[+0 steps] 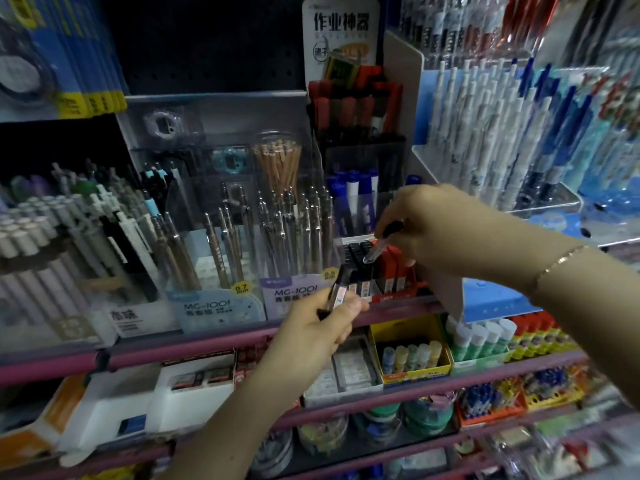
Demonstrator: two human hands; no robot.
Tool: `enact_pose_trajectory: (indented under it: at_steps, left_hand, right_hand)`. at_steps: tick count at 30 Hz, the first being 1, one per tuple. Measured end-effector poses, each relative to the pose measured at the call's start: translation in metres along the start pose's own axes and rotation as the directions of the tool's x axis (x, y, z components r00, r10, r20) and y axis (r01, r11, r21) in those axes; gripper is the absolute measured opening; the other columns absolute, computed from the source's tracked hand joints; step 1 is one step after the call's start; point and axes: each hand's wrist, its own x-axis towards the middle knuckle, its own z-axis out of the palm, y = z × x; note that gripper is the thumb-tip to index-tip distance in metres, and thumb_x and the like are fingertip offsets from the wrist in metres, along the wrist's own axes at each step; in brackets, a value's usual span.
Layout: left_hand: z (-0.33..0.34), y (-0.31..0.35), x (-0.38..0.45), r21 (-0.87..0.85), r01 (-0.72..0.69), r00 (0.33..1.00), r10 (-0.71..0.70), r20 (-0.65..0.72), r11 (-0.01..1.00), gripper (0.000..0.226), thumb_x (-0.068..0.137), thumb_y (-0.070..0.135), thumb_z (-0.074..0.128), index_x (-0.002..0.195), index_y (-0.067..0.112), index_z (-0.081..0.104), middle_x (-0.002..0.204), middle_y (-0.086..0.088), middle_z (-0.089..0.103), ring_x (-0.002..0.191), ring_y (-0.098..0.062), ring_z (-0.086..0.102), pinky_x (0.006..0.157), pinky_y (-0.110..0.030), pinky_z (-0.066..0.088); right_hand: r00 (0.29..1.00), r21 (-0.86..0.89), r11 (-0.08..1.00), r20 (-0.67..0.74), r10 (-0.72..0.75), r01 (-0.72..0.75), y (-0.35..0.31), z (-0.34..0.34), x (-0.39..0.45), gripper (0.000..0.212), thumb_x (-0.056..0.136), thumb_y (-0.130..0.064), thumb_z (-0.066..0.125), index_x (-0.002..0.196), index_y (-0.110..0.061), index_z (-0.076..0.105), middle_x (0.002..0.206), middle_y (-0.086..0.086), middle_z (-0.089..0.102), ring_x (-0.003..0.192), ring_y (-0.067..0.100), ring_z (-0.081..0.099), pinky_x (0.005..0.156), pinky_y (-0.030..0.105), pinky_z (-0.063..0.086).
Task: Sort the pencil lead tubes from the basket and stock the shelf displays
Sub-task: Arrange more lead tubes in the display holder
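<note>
Fingers of your right hand (pixel 429 230) pinch one lead tube (pixel 381 245) over the lead display (pixel 381 271); your left hand (pixel 322 327) grips spare tubes (pixel 337 292). Stocking: next, drop it upright into a free slot.

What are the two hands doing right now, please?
Left hand: closed around a few lead tubes.
Right hand: pinching one clear lead tube by its black cap, above the display box.
</note>
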Motion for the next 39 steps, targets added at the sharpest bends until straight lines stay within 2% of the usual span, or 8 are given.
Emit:
enact_pose_trajectory:
  at_steps: [3,6,10,17,27,33,36,39]
  left_hand:
    - [0.001,-0.002,0.003,0.102,-0.102,0.995,0.102,0.004,0.99,0.017,0.095,0.04,0.048,0.104,0.04,0.063,0.058,0.014,0.044,0.05,0.0,0.041,0.051,-0.012,0.036]
    - [0.001,-0.003,0.006,0.211,-0.177,0.983,0.181,-0.002,0.961,0.039,0.087,0.058,0.045,0.125,0.051,0.048,0.066,0.011,0.058,0.061,-0.004,0.054,0.063,-0.016,0.038]
    - [0.002,-0.003,0.011,0.367,-0.229,0.968,0.251,-0.013,0.902,0.038,0.094,0.052,0.041,0.124,0.07,0.029,0.06,0.014,0.055,0.051,-0.006,0.048,0.053,-0.02,0.039]
    - [0.003,-0.004,0.015,0.467,-0.266,0.955,0.298,0.006,0.843,0.04,0.096,0.049,0.04,0.133,0.057,0.028,0.063,0.029,0.056,0.049,0.0,0.049,0.047,-0.018,0.039]
    - [0.001,-0.008,0.015,0.459,-0.291,0.944,0.331,-0.006,0.839,0.042,0.095,0.049,0.04,0.118,0.078,0.02,0.051,0.008,0.043,0.044,-0.006,0.038,0.044,-0.023,0.029]
    - [0.001,-0.005,0.007,0.356,-0.328,0.933,0.359,-0.023,0.875,0.027,0.095,0.045,0.044,0.121,0.055,0.046,0.055,0.015,0.046,0.048,-0.004,0.038,0.047,-0.018,0.03]
    - [0.002,0.003,0.001,0.269,-0.304,0.949,0.317,-0.003,0.914,0.012,0.095,0.043,0.047,0.099,0.039,0.057,0.058,0.015,0.044,0.052,-0.004,0.039,0.052,-0.017,0.033]
    - [0.005,0.011,0.002,0.073,-0.221,0.975,0.22,0.021,0.973,0.018,0.092,0.037,0.053,0.092,0.021,0.06,0.054,0.006,0.042,0.049,-0.007,0.039,0.051,-0.014,0.035]
  right_hand:
    - [0.997,-0.053,0.998,0.069,0.038,-0.034,0.001,-0.008,0.006,0.025,0.09,-0.009,0.053,0.106,-0.015,0.072,0.108,0.005,0.063,0.086,0.016,0.054,0.071,0.019,0.037]
    - [0.987,-0.099,0.995,0.154,0.049,-0.034,-0.001,-0.006,0.007,0.023,0.089,-0.008,0.052,0.101,-0.01,0.072,0.106,0.008,0.059,0.09,0.022,0.056,0.077,0.027,0.046]
    - [0.982,-0.147,0.989,0.189,0.016,0.012,-0.004,0.011,0.015,0.02,0.087,-0.008,0.054,0.094,-0.008,0.072,0.096,0.009,0.061,0.08,0.019,0.052,0.075,0.028,0.048]
    - [1.0,-0.072,0.997,0.006,-0.021,0.021,0.011,0.029,0.021,0.015,0.08,-0.009,0.064,0.093,-0.016,0.062,0.093,0.002,0.063,0.088,0.019,0.055,0.077,0.032,0.05]
    - [0.996,-0.031,0.996,-0.023,-0.086,0.085,0.015,0.04,0.017,0.011,0.08,-0.009,0.065,0.088,-0.014,0.071,0.086,-0.005,0.056,0.092,0.015,0.054,0.08,0.029,0.047]
    - [0.996,-0.066,0.995,-0.055,-0.076,0.073,0.01,0.043,0.014,0.017,0.081,-0.012,0.063,0.093,-0.019,0.055,0.094,-0.003,0.056,0.09,0.016,0.055,0.077,0.028,0.048]
    - [0.992,0.274,0.962,-0.115,0.045,-0.012,0.007,0.025,0.007,0.02,0.079,-0.008,0.062,0.093,-0.022,0.062,0.087,-0.01,0.062,0.08,0.007,0.058,0.069,0.019,0.048]
    - [0.998,0.613,0.787,0.057,0.042,-0.068,-0.001,0.009,-0.007,0.018,0.08,-0.011,0.064,0.088,-0.026,0.071,0.076,-0.012,0.07,0.066,-0.003,0.062,0.055,0.009,0.046]
